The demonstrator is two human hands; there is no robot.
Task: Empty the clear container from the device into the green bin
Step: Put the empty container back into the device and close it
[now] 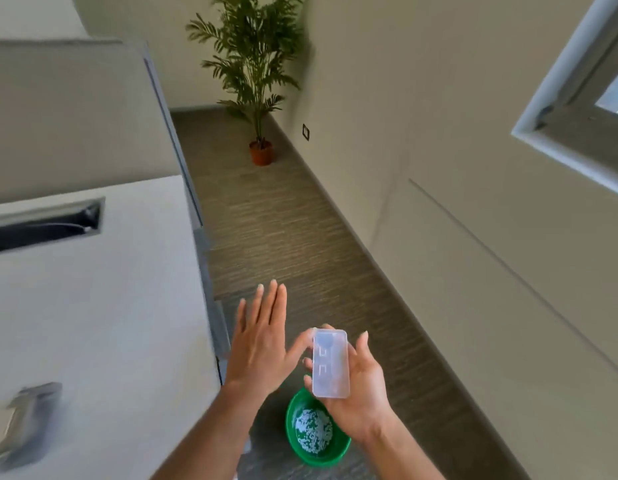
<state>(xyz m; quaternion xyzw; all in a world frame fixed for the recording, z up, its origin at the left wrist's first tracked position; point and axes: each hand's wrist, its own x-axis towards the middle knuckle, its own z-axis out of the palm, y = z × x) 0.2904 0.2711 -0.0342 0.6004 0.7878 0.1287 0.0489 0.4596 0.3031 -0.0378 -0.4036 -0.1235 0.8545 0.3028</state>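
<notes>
Right hand (359, 386) grips the clear container (330, 363) by its long edges, bottom up, above the green bin (293, 441) at 6 o'clock. Left hand (262, 344) is flat, fingers spread, holding nothing, beside it at 9. Container looks light, stiff, slick plastic; edge grip suits. White bits lie in the bin. White counter (93, 306) at 9 and potted plant (255, 81) at 12 stand clear.

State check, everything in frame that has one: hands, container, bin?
clear container: held over the bin, looks empty
right hand: gripping the container
left hand: open, flat, holding nothing
green bin: on the floor, white bits inside
potted plant: upright in the corner
</notes>
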